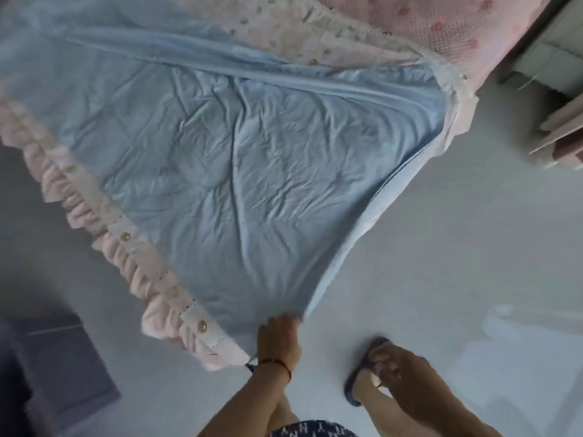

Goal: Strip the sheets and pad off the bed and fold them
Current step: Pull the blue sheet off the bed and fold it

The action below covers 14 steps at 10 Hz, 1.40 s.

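**At the corner of the bed: blue sheet pulled out over the floor**

On the pale, smooth floor (441,247) of the room, the head view looks down along a bed (457,33) whose top shows a pink cover with darker pink spots in the upper right. Beside that lies a cream layer with a small flower print (315,36), its edge fringed. Over this, a light blue sheet (236,171) is spread, wrinkled, with one long fold running across from upper left to the right. It reaches from the bed toward the person and narrows to a corner near the bottom middle. Along its left side runs a pink ruffled border (104,234) with round buttons on a pale strip. A grey-purple mat (63,367) lies on the floor at lower left, and pale furniture (555,74) stands at the right edge; I cannot tell what kind.

The left hand (279,340) grips the near corner of the blue sheet, fingers curled over the cloth, a red string around the wrist. The right hand (397,364) is blurred and hangs low above a foot in a dark blue sandal (356,386); it touches no cloth, and I cannot tell if its fingers are curled or loose. A patterned dark garment (312,430) shows at the bottom edge.
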### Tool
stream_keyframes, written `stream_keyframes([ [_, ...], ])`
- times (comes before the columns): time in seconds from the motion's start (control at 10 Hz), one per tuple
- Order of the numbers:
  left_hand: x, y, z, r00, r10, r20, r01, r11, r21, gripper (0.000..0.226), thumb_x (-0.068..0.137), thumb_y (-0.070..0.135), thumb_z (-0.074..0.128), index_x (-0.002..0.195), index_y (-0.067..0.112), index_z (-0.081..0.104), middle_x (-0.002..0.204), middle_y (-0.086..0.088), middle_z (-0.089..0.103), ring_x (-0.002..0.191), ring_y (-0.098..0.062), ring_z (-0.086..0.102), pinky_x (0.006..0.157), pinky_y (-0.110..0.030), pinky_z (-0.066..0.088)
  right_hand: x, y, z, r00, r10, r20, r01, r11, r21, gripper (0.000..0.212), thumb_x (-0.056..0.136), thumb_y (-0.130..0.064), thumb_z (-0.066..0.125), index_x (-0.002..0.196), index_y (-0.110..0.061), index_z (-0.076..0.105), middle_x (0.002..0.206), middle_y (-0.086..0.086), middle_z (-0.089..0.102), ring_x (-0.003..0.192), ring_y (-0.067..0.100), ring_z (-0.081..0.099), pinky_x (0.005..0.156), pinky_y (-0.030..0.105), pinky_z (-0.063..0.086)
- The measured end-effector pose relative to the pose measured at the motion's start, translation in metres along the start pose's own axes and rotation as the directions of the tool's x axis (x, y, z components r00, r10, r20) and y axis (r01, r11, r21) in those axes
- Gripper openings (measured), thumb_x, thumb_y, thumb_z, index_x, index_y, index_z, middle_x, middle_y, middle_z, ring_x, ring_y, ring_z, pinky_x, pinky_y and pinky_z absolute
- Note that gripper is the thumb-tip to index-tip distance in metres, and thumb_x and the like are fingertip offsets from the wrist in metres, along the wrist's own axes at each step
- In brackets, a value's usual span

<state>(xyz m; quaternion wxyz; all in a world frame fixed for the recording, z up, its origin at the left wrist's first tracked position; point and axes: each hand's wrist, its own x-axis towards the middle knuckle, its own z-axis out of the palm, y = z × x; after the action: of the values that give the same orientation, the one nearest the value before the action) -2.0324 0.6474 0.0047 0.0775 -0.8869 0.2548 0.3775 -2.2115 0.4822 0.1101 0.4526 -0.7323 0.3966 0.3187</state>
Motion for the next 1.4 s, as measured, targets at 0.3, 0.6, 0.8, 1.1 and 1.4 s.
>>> stream_keyframes([
  [0.3, -0.094, 0.02, -0.007, 0.918, -0.155, 0.366, 0.189, 0.98, -0.061, 0.041, 0.097, 0.028, 0.041, 0.138, 0.027, 0.049, 0.142, -0.004, 0.053, 0.13, -0.025, 0.05, 0.108, -0.04, 0.043, 0.029, -0.034, -0.095, 0.987, -0.156, 0.03, 0.158, 0.983, -0.091, 0.027, 0.093, -0.015, 0.049, 0.1, -0.036, 0.065, 0.099, -0.002, 0.073, 0.08, 0.012, 0.072, 0.072, 0.023, 0.055],
  [0.6, 0.001, 0.109, -0.181, 0.96, 0.017, -0.28, -0.149, 0.875, -0.46, 0.059, 0.085, 0.031, 0.056, 0.143, 0.027, 0.052, 0.149, 0.003, 0.05, 0.137, -0.02, 0.045, 0.111, -0.04, 0.041, 0.078, -0.077, -0.221, 0.973, -0.212, -0.09, 0.205, 0.975, -0.085, 0.023, 0.089, -0.016, 0.052, 0.094, -0.036, 0.061, 0.105, 0.004, 0.073, 0.092, 0.022, 0.07, 0.077, 0.027, 0.055],
  [0.8, 0.091, 0.198, -0.293, 0.936, 0.266, -0.232, -0.346, 0.822, -0.453, 0.075, 0.076, 0.04, 0.048, 0.15, 0.026, 0.044, 0.154, 0.0, 0.044, 0.141, -0.02, 0.04, 0.116, -0.038, 0.035, 0.12, -0.081, -0.319, 0.949, -0.087, -0.302, 0.101, 0.994, 0.031, 0.025, 0.088, -0.019, 0.05, 0.103, -0.031, 0.067, 0.102, 0.001, 0.073, 0.09, 0.02, 0.07, 0.081, 0.032, 0.058],
  [1.1, 0.189, 0.273, -0.418, 0.952, 0.19, -0.241, -0.294, 0.792, -0.536, 0.055, 0.091, 0.021, 0.059, 0.145, 0.021, 0.048, 0.143, -0.006, 0.054, 0.131, -0.022, 0.05, 0.103, -0.026, 0.038, 0.258, -0.124, -0.455, 0.906, -0.11, -0.41, 0.124, 0.992, 0.007, 0.025, 0.094, -0.017, 0.055, 0.112, -0.021, 0.072, 0.118, 0.007, 0.071, 0.107, 0.028, 0.065, 0.08, 0.025, 0.044],
  [1.4, 0.271, 0.328, -0.46, 0.983, -0.119, -0.139, -0.01, 0.725, -0.689, 0.056, 0.091, 0.02, 0.059, 0.145, 0.027, 0.049, 0.145, -0.004, 0.054, 0.134, -0.019, 0.049, 0.103, -0.027, 0.042, 0.471, -0.154, -0.575, 0.968, -0.195, -0.158, 0.135, 0.934, -0.33, 0.054, 0.094, -0.021, 0.055, 0.148, -0.026, 0.046, 0.157, 0.003, 0.043, 0.142, 0.026, 0.043, 0.116, 0.04, 0.036],
])
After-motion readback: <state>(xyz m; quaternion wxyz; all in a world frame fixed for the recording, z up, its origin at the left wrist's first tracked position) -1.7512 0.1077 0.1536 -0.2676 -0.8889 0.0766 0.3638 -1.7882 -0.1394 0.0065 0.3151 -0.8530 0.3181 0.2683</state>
